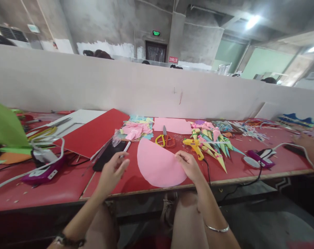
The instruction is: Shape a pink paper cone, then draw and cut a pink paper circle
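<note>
A pink half-round sheet of paper [159,166] is held up at its right corner by my right hand [186,164], thumb and fingers pinched on the edge. To the left of the sheet, my left hand [114,171] is raised with thumb and fingers apart, not touching the paper. Close behind it lies a white pen [127,146] beside a black flat object [107,155]. Scissors with yellow and orange handles [165,139] rest behind the sheet. A yellow glue gun [195,147] lies just beyond my right hand.
Pink paper scraps [137,129], a red board [94,133] and colored paper cones [214,145] cover the red table [68,183]. Purple power strips [44,173] with cords lie at both sides. Another person's hand [306,143] is at far right. A white partition [120,86] stands behind.
</note>
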Tool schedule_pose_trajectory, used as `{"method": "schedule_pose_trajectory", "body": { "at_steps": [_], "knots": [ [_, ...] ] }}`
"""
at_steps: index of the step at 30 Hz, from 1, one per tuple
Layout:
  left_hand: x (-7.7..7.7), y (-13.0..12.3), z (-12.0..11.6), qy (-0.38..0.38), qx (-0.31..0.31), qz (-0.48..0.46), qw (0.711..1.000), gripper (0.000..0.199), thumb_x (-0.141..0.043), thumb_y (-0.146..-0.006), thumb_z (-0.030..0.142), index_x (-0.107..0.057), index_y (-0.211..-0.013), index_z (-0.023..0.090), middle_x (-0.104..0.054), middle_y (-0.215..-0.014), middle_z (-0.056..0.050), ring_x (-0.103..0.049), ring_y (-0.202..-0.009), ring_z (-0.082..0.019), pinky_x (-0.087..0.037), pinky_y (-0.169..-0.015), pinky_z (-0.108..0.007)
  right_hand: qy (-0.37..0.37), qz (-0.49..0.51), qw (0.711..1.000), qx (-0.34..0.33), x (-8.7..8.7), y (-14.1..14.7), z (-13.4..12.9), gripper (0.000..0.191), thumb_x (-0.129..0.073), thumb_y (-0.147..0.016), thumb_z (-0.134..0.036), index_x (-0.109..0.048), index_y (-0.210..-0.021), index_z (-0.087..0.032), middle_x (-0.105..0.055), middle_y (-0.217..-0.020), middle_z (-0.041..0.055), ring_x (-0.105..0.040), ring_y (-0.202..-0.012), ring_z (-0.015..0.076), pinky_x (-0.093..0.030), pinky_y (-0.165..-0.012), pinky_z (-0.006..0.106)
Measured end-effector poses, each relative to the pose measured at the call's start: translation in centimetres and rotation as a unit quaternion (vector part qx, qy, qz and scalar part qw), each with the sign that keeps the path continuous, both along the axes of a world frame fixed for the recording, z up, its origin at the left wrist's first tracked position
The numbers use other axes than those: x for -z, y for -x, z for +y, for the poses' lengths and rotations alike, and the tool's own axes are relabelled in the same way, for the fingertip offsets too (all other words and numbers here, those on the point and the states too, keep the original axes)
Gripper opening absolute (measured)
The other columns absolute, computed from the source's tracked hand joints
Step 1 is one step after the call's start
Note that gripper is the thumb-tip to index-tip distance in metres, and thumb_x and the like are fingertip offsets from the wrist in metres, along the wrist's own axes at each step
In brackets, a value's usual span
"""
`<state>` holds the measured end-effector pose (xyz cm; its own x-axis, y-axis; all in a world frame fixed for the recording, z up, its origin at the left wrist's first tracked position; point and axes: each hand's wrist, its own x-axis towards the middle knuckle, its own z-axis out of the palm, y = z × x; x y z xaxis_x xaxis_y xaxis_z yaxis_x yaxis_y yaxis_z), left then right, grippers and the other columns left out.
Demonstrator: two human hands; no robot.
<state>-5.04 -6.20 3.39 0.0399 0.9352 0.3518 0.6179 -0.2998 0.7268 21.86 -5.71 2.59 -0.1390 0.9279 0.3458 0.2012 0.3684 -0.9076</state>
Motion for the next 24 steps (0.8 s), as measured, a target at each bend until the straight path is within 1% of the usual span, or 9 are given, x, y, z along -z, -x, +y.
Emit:
{"method": "schedule_pose_trajectory", "body": {
  "at_steps": [2, 5, 7, 9, 12, 14, 17, 20, 24],
  "knots": [
    [0.8, -1.9, -0.6, 0.033, 0.079, -0.138, 0.987, 0.052, -0.038, -0.077, 0.053, -0.046, -0.112, 0.016, -0.053, -0.056, 0.004, -0.047, -0.041, -0.011, -0.04, -0.042, -0.023, 0.025, 0.027, 0.999, 0.004, 0.8, 1.0, 0.4, 0.027, -0.045, -0.08, -0.04, -0.047, -0.065, -0.017, -0.039, -0.06, -0.0025, -0.036, -0.056, 0.0107, -0.031, -0.052, 0.021],
    [1.3, -4.0, -0.8, 0.051, 0.088, -0.197, 0.975, 0.05, -0.044, -0.073, 0.055, -0.056, -0.099, 0.013, -0.065, -0.07, -0.005, -0.059, -0.06, -0.017, -0.05, -0.056, -0.029, 0.043, 0.033, 0.999, 0.008, 1.9, 2.6, 0.8, 0.028, -0.043, -0.08, -0.04, -0.046, -0.065, -0.017, -0.04, -0.059, -0.0026, -0.038, -0.056, 0.011, -0.033, -0.052, 0.022],
    [1.2, -4.6, -0.7, 0.053, 0.072, -0.17, 0.981, 0.044, -0.048, -0.072, 0.05, -0.059, -0.093, 0.013, -0.069, -0.079, -0.009, -0.063, -0.074, -0.022, -0.052, -0.064, -0.032, 0.045, 0.024, 0.999, 0.007, 2.4, 3.4, 1.0, 0.025, -0.043, -0.081, -0.038, -0.048, -0.067, -0.017, -0.043, -0.062, -0.0013, -0.042, -0.059, 0.0129, -0.037, -0.055, 0.024],
    [0.9, -4.8, -0.4, 0.026, 0.04, -0.103, 0.994, 0.04, -0.046, -0.074, 0.043, -0.057, -0.096, 0.012, -0.069, -0.088, -0.011, -0.063, -0.083, -0.024, -0.051, -0.069, -0.033, 0.021, 0.005, 0.999, 0.04, 2.4, 4.1, 0.9, 0.019, -0.047, -0.079, -0.035, -0.052, -0.076, -0.017, -0.051, -0.073, 0.0027, -0.048, -0.072, 0.0174, -0.041, -0.068, 0.03],
    [0.1, -5.2, -0.4, 0.0, -0.042, 0.058, 0.997, 0.041, -0.036, -0.077, 0.035, -0.054, -0.103, 0.008, -0.069, -0.085, -0.015, -0.065, -0.08, -0.026, -0.05, -0.067, -0.034, -0.082, -0.049, 0.99, 0.106, 1.5, 5.3, 0.2, 0.025, -0.055, -0.076, -0.032, -0.053, -0.097, -0.018, -0.052, -0.102, 0.0093, -0.044, -0.101, 0.0243, -0.034, -0.092, 0.04],
    [-0.4, -5.7, -0.8, 0.019, -0.062, 0.173, 0.983, 0.045, -0.033, -0.078, 0.031, -0.051, -0.11, 0.004, -0.069, -0.079, -0.016, -0.066, -0.072, -0.028, -0.048, -0.06, -0.035, -0.128, -0.056, 0.988, 0.068, 0.6, 6.2, -0.3, 0.03, -0.056, -0.076, -0.031, -0.049, -0.104, -0.019, -0.051, -0.105, 0.0094, -0.046, -0.103, 0.0226, -0.036, -0.093, 0.039],
    [-1.2, -6.8, -1.3, 0.02, -0.026, 0.276, 0.96, 0.056, -0.038, -0.076, 0.025, -0.035, -0.128, 0.006, -0.07, -0.078, -0.012, -0.066, -0.069, -0.027, -0.046, -0.054, -0.031, -0.121, -0.019, 0.992, -0.026, -0.8, 7.5, -0.8, 0.035, -0.059, -0.073, -0.03, -0.046, -0.104, -0.02, -0.053, -0.099, 0.0063, -0.053, -0.087, 0.0175, -0.046, -0.08, 0.033],
    [-1.8, -7.3, -1.6, -0.022, -0.001, 0.277, 0.961, 0.065, -0.039, -0.076, 0.025, -0.02, -0.136, 0.008, -0.069, -0.076, -0.008, -0.065, -0.068, -0.025, -0.044, -0.053, -0.029, -0.11, 0.031, 0.993, -0.037, -2.0, 8.0, -0.6, 0.028, -0.059, -0.073, -0.028, -0.048, -0.097, -0.019, -0.054, -0.093, 0.0041, -0.054, -0.08, 0.0154, -0.047, -0.076, 0.031],
    [-2.7, -7.1, -1.7, -0.059, 0.063, 0.184, 0.979, 0.07, -0.042, -0.076, 0.032, -0.015, -0.137, 0.01, -0.064, -0.07, -0.001, -0.06, -0.058, -0.017, -0.041, -0.05, -0.025, -0.087, 0.106, 0.987, -0.084, -2.9, 7.6, 0.0, 0.01, -0.053, -0.077, -0.026, -0.05, -0.084, -0.019, -0.052, -0.081, 0.0014, -0.054, -0.074, 0.0136, -0.047, -0.071, 0.027]
  ]
}}
